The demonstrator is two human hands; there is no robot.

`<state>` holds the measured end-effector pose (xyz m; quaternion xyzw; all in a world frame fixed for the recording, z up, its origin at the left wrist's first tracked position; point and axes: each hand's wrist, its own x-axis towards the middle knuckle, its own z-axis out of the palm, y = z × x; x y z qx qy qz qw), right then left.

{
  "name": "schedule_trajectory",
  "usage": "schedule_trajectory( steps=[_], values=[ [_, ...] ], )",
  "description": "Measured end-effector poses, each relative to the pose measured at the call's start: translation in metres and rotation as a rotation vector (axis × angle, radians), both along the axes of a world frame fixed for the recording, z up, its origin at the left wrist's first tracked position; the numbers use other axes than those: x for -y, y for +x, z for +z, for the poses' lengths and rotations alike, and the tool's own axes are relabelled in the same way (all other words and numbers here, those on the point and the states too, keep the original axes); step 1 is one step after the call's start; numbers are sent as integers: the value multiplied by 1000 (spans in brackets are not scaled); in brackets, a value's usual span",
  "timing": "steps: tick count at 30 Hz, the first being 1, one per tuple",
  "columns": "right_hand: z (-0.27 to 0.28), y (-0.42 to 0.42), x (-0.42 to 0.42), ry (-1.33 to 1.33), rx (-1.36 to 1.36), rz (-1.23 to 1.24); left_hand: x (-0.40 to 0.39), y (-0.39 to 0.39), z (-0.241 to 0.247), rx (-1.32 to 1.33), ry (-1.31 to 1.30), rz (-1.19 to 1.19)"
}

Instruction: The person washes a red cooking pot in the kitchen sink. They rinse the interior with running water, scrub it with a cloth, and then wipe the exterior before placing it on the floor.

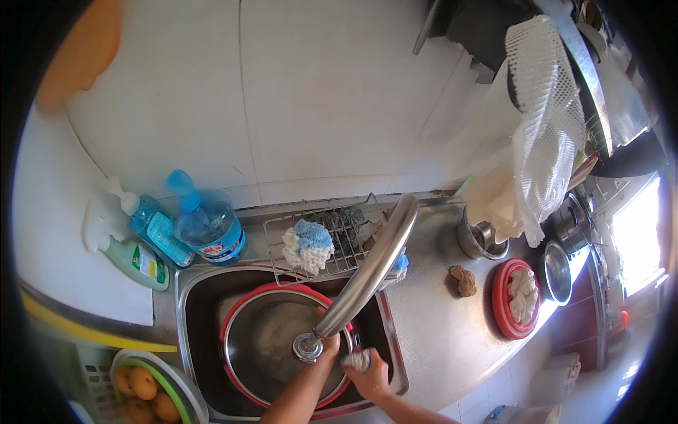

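A round metal pot sits inside a red basin in the stainless steel sink. My left hand reaches over the pot's right side, partly hidden behind the tap's spout, so its grip is unclear. Against the outside of the pot's right rim, my right hand holds a greyish-white scrubber. A small dark fitting, perhaps a handle, shows on the rim just above the scrubber.
A wire rack behind the sink carries a blue-and-white knitted scrubber and a dark scouring pad. Cleaning bottles stand at left, above a bowl of orange fruit. On the right counter lie a brown lump and a red bowl holding white cloth.
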<state>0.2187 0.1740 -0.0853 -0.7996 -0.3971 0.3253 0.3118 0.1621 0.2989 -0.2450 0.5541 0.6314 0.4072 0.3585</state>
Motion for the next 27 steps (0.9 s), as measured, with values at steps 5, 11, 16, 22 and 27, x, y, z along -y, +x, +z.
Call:
schedule_trajectory(
  steps=[5,11,16,22,27],
  values=[
    [24,-4,49,-103,-334,253,82,-29,-27,422,-166,-627],
    [31,26,-45,217,-70,54,47,-90,157,-127,-730,-1055],
    [-40,13,-116,458,10,326,68,-115,50,-270,-671,-1119],
    [-52,11,-115,480,331,462,46,-44,14,571,-624,-407],
    [-58,10,-112,438,383,369,2,-3,56,877,-408,-108]
  ],
)
